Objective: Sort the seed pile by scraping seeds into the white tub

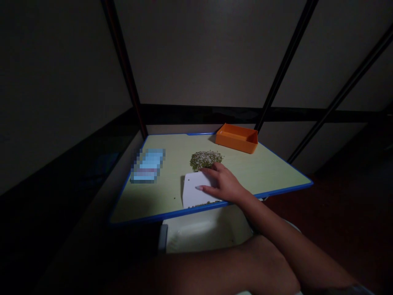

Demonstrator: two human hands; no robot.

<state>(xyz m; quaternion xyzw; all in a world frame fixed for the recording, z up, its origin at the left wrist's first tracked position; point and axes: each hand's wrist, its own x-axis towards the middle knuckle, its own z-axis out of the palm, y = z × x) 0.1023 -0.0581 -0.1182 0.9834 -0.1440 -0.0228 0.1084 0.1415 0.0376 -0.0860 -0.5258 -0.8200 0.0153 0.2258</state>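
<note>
Resting your right hand (pixel 224 184) open, fingers spread, on the white card (pixel 192 192), you have its top edge against the seed pile (pixel 205 160) on the table (pixel 260 172); your left hand is out of view, its state unknown.

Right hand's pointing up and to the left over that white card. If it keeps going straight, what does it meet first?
Probably the heap of small green-brown grains, right at the fingertips of your right hand, which rests on the white card. Depth is hard to judge, so it might just skim the heap's edge.
</note>
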